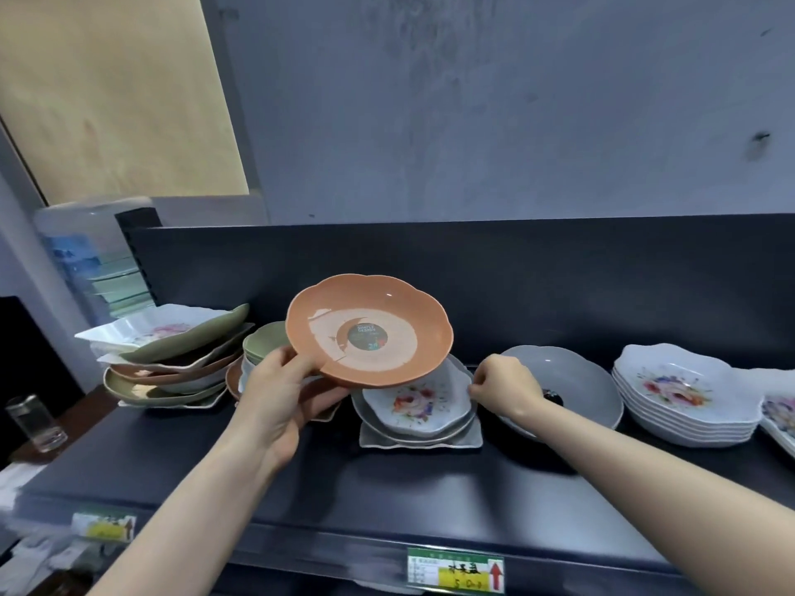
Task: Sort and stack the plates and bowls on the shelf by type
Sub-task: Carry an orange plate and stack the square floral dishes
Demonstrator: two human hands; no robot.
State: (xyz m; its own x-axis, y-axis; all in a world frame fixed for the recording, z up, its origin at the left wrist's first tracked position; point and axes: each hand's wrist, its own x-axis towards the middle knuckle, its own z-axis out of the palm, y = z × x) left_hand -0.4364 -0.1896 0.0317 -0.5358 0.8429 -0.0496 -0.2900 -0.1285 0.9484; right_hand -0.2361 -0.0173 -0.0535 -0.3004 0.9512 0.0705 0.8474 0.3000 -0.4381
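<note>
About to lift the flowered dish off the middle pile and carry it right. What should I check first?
1. Left hand grips orange scalloped plastic plate: ok, held above the piles.
2. Right hand pinches white flowered wavy-edged dish at its right rim: ok.
3. Clearance between orange plate and flowered dish: cannot tell, they overlap in view.
4. Matching stack of white flowered dishes far right, level: ok.
5. Path right: not ok for sliding, grey scalloped plate lies between.
6. Mixed pile at left: not ok, top dishes tilted.
</note>
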